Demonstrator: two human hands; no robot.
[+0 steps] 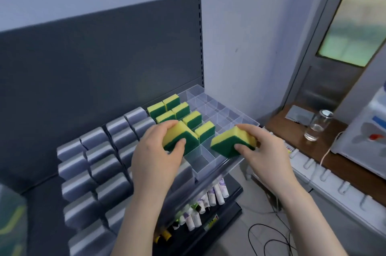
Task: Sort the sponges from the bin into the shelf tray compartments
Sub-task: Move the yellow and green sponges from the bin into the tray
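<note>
A clear plastic shelf tray (221, 116) with many compartments sits on the top shelf. Several yellow-and-green sponges (179, 109) stand upright in its left compartments. My left hand (155, 152) grips one yellow-and-green sponge (179, 137) over the tray's near-left compartments. My right hand (262, 147) holds a second yellow-and-green sponge (230, 142) just above the tray's front edge, tilted with its green side toward me. The bin is only a blurred shape at the bottom left edge.
Rows of grey packaged items (98, 163) fill the shelf left of the tray. Tubes (208, 199) lie on the lower shelf. To the right is a brown counter with a glass jar (317, 125), a white rack with hooks (325, 174) and cables on the floor.
</note>
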